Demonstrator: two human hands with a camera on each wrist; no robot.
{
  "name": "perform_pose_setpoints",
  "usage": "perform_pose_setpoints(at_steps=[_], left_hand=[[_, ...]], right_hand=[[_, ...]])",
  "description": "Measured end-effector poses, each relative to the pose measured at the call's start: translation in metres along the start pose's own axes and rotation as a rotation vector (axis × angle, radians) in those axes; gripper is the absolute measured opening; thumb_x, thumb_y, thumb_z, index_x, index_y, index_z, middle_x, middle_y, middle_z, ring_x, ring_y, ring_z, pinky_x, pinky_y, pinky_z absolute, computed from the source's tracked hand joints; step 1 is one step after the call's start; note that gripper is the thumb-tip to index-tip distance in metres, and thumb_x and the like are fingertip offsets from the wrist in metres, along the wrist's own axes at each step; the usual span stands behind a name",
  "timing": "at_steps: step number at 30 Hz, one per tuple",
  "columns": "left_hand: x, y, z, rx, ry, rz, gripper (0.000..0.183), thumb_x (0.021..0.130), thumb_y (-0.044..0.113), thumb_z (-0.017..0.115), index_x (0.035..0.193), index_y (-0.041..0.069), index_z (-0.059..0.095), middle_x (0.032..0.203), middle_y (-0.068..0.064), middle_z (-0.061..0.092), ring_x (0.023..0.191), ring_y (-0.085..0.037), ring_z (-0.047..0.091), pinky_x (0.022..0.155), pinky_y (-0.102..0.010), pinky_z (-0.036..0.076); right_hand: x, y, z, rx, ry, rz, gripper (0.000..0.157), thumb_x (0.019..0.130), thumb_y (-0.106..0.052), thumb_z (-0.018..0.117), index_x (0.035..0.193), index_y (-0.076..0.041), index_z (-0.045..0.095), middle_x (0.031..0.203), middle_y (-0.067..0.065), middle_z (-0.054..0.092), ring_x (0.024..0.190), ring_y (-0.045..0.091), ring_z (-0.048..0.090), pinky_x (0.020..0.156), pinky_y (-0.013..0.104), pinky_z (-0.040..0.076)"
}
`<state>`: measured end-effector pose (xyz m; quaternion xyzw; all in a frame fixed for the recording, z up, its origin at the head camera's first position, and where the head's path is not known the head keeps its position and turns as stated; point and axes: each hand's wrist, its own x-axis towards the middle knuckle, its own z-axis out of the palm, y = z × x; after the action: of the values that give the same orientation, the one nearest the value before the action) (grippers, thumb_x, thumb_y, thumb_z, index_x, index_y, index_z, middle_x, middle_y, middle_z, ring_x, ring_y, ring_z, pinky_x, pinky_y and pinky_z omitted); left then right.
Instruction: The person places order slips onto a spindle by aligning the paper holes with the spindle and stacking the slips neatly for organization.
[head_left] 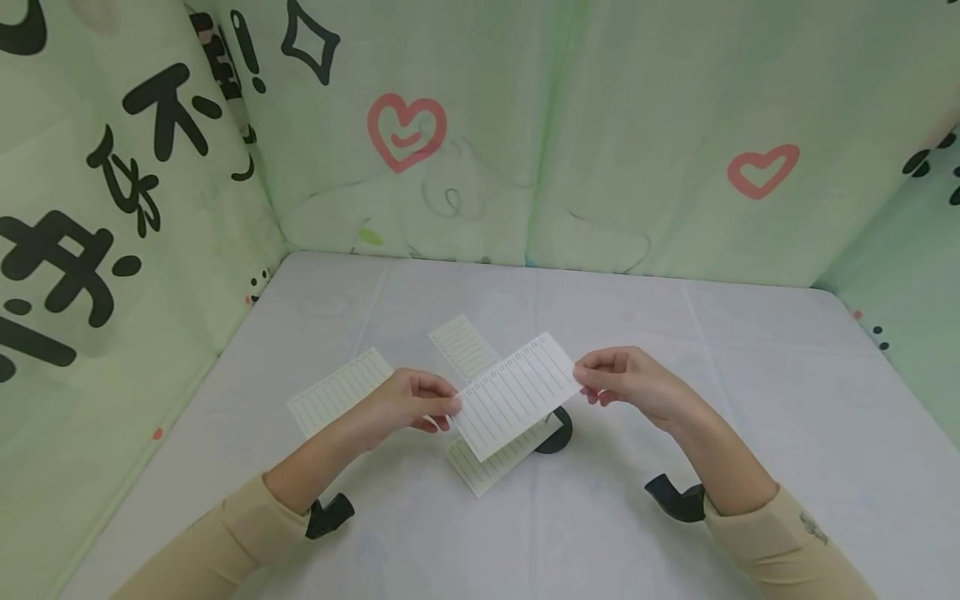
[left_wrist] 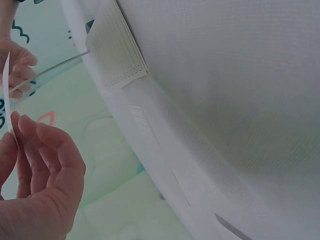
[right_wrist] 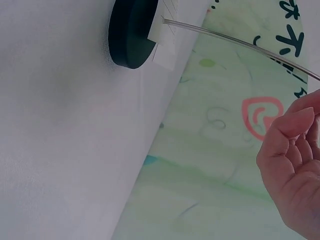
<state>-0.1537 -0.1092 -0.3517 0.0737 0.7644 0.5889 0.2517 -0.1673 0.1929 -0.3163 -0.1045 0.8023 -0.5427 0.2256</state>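
Note:
Between both hands a white lined paper slip [head_left: 517, 396] is stretched out, tilted, above the table. My left hand [head_left: 415, 402] pinches its left edge between thumb and fingers. At the opposite edge, my right hand [head_left: 637, 385] pinches a corner. Beneath it stands a paper spike with a round black base [head_left: 557, 437]; its thin metal rod [right_wrist: 240, 45] rises toward the held slip, and the tip overlaps the slip's edge in the left wrist view. Another lined slip [head_left: 487, 477] lies low on the spike, over part of the base, with the rod coming up through it.
Two more lined slips lie on the white-covered table [head_left: 750, 375]: one left slip [head_left: 337, 390] partly behind my left forearm, one back slip [head_left: 461, 343] behind the held paper. Printed green curtains [head_left: 637, 125] enclose the table at the back and sides.

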Motion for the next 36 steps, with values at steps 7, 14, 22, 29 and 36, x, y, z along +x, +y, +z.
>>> perform_pose_setpoints(at_steps=[7, 14, 22, 29, 36], left_hand=[[0.001, -0.002, 0.0, -0.007, -0.006, 0.002, 0.019, 0.085, 0.01, 0.064, 0.097, -0.005, 0.063, 0.08, -0.004, 0.066, 0.068, -0.015, 0.059, 0.07, -0.03, 0.051], [0.003, -0.006, 0.0, 0.009, -0.004, -0.005, 0.021, 0.085, 0.011, 0.064, 0.098, -0.005, 0.063, 0.081, -0.005, 0.066, 0.069, -0.014, 0.059, 0.071, -0.032, 0.051], [0.009, -0.015, 0.006, 0.018, 0.023, -0.02, 0.019, 0.084, 0.009, 0.065, 0.096, -0.005, 0.064, 0.077, -0.005, 0.066, 0.065, -0.013, 0.059, 0.065, -0.029, 0.051], [0.015, -0.02, 0.012, 0.03, 0.041, -0.042, 0.018, 0.085, 0.011, 0.064, 0.096, -0.003, 0.065, 0.079, -0.007, 0.068, 0.063, -0.012, 0.06, 0.063, -0.028, 0.05], [0.018, -0.021, 0.016, 0.046, 0.049, -0.08, 0.017, 0.085, 0.013, 0.064, 0.095, -0.001, 0.066, 0.078, -0.006, 0.068, 0.063, -0.012, 0.059, 0.062, -0.027, 0.049]], right_hand=[[0.0, 0.0, 0.001, -0.024, -0.009, -0.018, 0.032, 0.09, -0.018, 0.059, 0.102, 0.011, 0.056, 0.074, 0.005, 0.055, 0.069, 0.015, 0.052, 0.066, 0.026, 0.045], [0.001, -0.001, 0.001, -0.047, -0.017, -0.028, 0.03, 0.09, -0.018, 0.059, 0.101, 0.01, 0.057, 0.073, 0.004, 0.056, 0.069, 0.017, 0.052, 0.065, 0.026, 0.044], [0.002, -0.001, 0.002, -0.06, -0.013, -0.031, 0.029, 0.089, -0.018, 0.059, 0.099, 0.009, 0.058, 0.074, 0.006, 0.057, 0.067, 0.015, 0.052, 0.066, 0.026, 0.043], [0.002, -0.002, 0.003, -0.058, -0.028, -0.045, 0.029, 0.09, -0.016, 0.058, 0.1, 0.011, 0.057, 0.074, 0.003, 0.056, 0.068, 0.014, 0.052, 0.065, 0.026, 0.043], [0.003, -0.001, 0.002, -0.043, -0.038, -0.04, 0.029, 0.09, -0.016, 0.058, 0.1, 0.012, 0.057, 0.074, 0.005, 0.056, 0.068, 0.014, 0.052, 0.065, 0.025, 0.043]])
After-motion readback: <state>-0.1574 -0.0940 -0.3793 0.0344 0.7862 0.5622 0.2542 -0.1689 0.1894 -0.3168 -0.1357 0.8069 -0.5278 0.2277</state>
